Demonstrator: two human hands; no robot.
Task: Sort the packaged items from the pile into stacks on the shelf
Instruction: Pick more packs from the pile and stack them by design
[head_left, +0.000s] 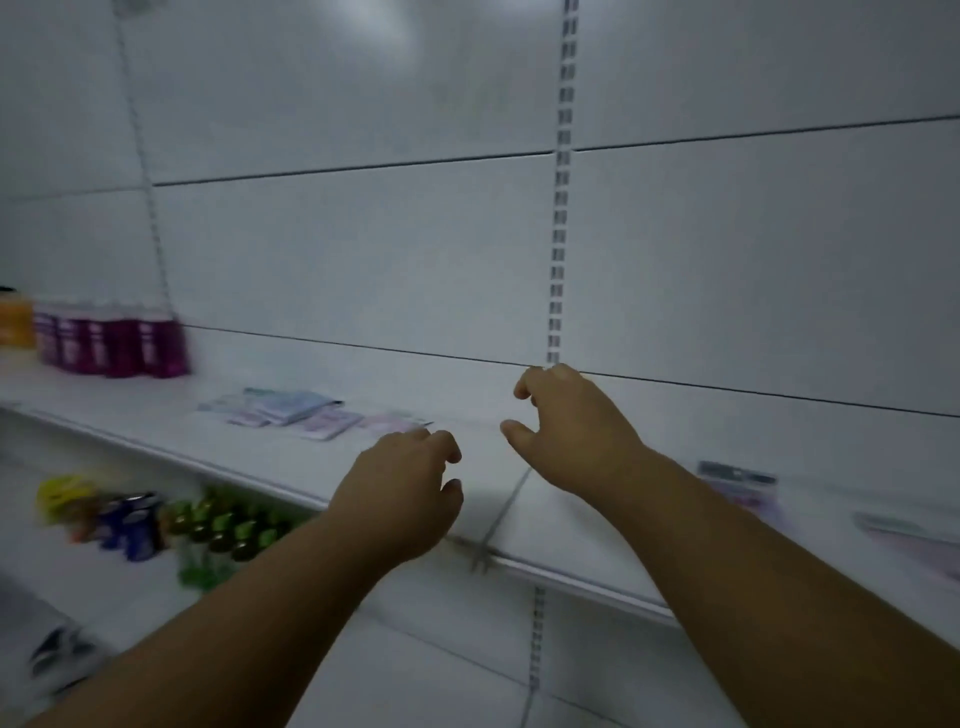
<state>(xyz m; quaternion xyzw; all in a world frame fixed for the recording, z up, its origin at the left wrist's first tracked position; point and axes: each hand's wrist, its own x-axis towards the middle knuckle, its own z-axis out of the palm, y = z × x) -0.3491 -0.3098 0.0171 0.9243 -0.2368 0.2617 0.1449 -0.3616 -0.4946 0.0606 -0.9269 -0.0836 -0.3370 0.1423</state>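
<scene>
Two bare forearms reach up from the bottom edge toward a long white metal shelf (156, 431). The left hand (400, 488) hovers over the shelf's front lip, its fingers loosely curled and parted, with nothing between them. The right hand (571, 426) is a little farther in and higher, above the shelf surface, thumb and fingers apart in a loose claw and likewise gripping nothing.

On the lower shelf, to the left of the left forearm, stand blurred green bottles with gold caps (228, 530), blue cans (132, 522) beside them, and a yellow packet (62, 493) farther left.

On the upper shelf, just beyond the left hand, lies the loose pile of flat packaged items in pale green, blue and pink wrappers (291, 410), overlapping one another and spread toward the left. To the right of the right forearm, well apart from the pile, more flat pale packets (737, 483) lie on the same shelf; motion blur hides their details.

Farther left on that shelf stands a row of magenta bottles with white caps (114, 340), with an orange container (15, 325) touching the frame's edge. Behind everything rises a white panelled back wall (363, 249) with a slotted metal upright (561, 182).
</scene>
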